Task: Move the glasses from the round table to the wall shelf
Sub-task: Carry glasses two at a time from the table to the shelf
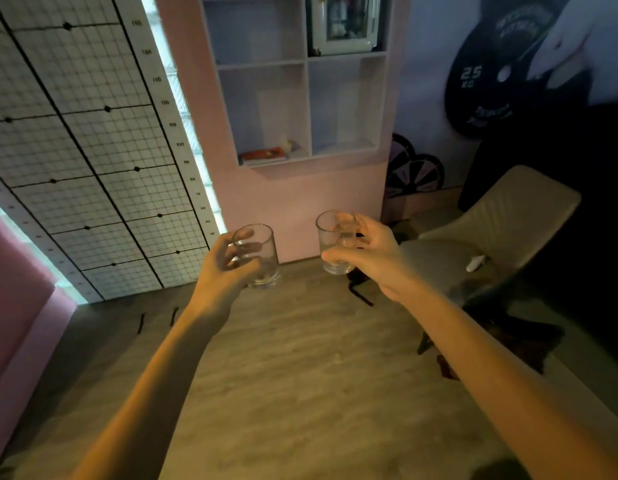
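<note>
My left hand (228, 268) grips a clear drinking glass (266, 268) upright, held out in front of me above the floor. My right hand (370, 258) grips a second clear glass (330, 247), also upright, a little higher and to the right. Ahead on the pink wall hangs the white wall shelf (307, 98) with square compartments. Its lower right compartment is bare, and the lower left one holds a red book (264, 155). Both glasses are well below the shelf. The round table is out of view.
A beige chair (501, 230) stands at the right with a small white object on its seat. A grid chart with a height scale (93, 150) covers the left wall. Dark cable pieces (359, 292) lie on the wooden floor under my right hand. A framed item fills the shelf's upper right compartment (345, 22).
</note>
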